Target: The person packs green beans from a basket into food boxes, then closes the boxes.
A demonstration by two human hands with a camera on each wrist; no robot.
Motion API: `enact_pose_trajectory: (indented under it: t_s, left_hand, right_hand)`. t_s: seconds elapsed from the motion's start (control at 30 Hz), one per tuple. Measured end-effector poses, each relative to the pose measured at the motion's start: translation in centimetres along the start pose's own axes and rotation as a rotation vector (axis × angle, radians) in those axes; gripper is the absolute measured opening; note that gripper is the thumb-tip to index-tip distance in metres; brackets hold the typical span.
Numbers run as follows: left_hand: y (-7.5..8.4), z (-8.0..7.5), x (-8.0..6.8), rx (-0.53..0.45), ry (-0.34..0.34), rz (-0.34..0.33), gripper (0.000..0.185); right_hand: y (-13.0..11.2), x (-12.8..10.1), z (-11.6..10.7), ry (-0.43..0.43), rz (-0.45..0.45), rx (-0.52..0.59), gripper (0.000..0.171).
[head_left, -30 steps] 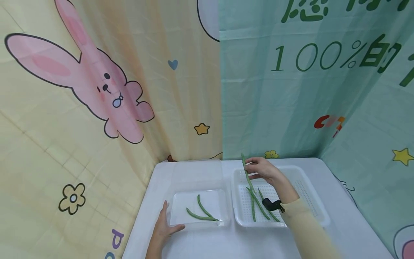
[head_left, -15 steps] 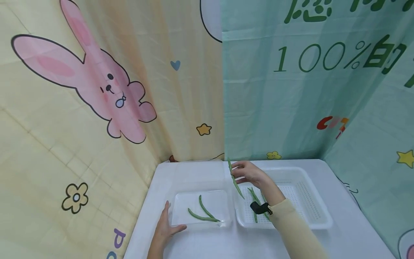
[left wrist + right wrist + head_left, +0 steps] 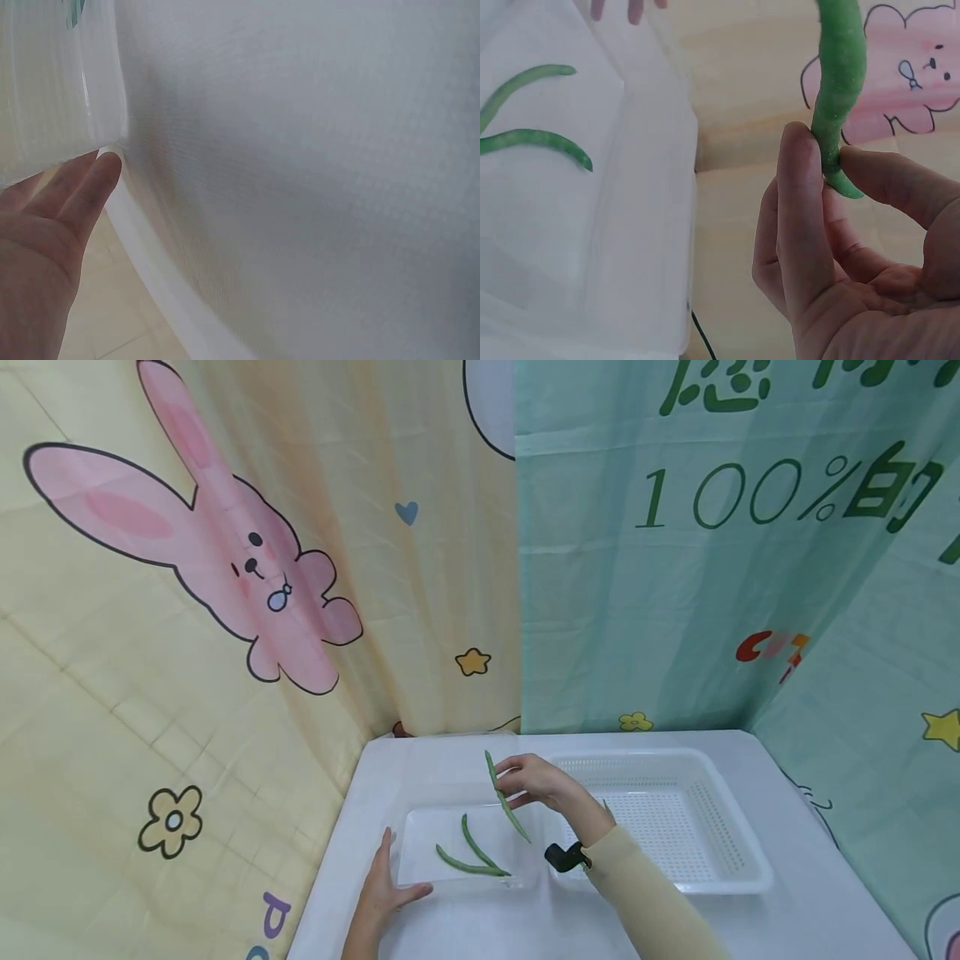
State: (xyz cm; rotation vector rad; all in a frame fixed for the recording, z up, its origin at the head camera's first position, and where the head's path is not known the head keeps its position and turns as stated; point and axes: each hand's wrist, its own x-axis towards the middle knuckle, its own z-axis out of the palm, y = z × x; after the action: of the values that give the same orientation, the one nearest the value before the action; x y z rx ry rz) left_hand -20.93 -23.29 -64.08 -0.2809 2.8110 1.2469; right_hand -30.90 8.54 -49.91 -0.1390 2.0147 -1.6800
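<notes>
A green bean point(image 3: 504, 803) is pinched between the thumb and fingers of my right hand point(image 3: 534, 778), tilted above the right part of a clear plastic box point(image 3: 431, 823). In the right wrist view, the fingertips hold this bean point(image 3: 841, 67) near one end. Two more green beans point(image 3: 471, 865) lie on the floor of the box, meeting at one end. My left hand point(image 3: 378, 887) rests against the left side of the box with thumb and fingers spread. In the left wrist view, the fingers point(image 3: 94, 187) extend straight along the box wall point(image 3: 60, 97).
To the right stands a white perforated basket point(image 3: 678, 827); my right forearm hides most of the beans in it, and one bean tip shows. Both containers sit on a white-covered table point(image 3: 795, 860). Printed curtains point(image 3: 420, 610) close off the back and sides.
My right hand has lifted the bean out of the basket and carried it left, over the clear box. The left hand stays at the box's left side.
</notes>
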Motion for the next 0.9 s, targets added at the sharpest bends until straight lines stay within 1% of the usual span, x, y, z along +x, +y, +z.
enact_pose_trajectory:
  t_s: [0.1, 0.2, 0.43, 0.57, 0.7, 0.9]
  left_hand:
    - [0.0, 0.0, 0.0, -0.006, -0.005, -0.024, 0.149]
    - [-0.1, 0.0, -0.1, 0.001, -0.006, -0.030, 0.149]
    - [-0.3, 0.2, -0.1, 0.021, 0.003, -0.018, 0.149]
    - [-0.4, 0.1, -0.1, 0.013, 0.003, -0.016, 0.148]
    - [-0.4, 0.2, -0.1, 0.003, 0.005, -0.014, 0.148]
    - [-0.3, 0.2, -0.1, -0.011, 0.015, 0.022, 0.146]
  right_hand:
    - [0.8, 0.9, 1.3, -0.017, 0.022, -0.008, 0.031]
    - [1.6, 1.5, 2.5, -0.028, 0.050, -0.010, 0.028]
    - [2.8, 2.4, 4.6, -0.058, 0.070, -0.028, 0.029]
    - [3.2, 2.8, 5.8, -0.050, 0.087, -0.053, 0.025]
    - [3.8, 3.3, 6.7, -0.038, 0.126, -0.083, 0.021]
    - [4.5, 3.7, 7.3, -0.025, 0.170, -0.111, 0.019]
